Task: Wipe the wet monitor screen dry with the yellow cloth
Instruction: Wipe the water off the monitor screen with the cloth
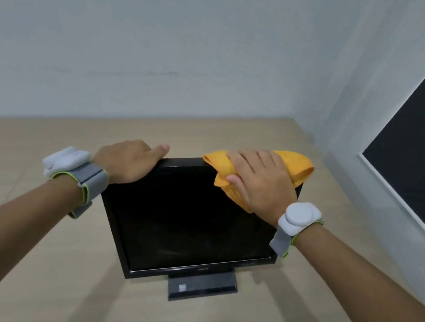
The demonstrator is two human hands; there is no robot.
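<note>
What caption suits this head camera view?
Right hand presses yellow cloth on the monitor's top corner; left hand steadies it.

You press a soft, fuzzy yellow cloth [237, 170] on a monitor [189, 224] with a smooth, dark, slightly shiny screen and a glossy black plastic frame. The table [21, 255] looks like pale matt wood. Your wristbands [89, 182] look like grey fabric.

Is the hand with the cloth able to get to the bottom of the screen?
Probably yes. The right hand presses the cloth at the top corner, and the screen below it is bare. The left hand grips the other top corner, clear of that path.
</note>
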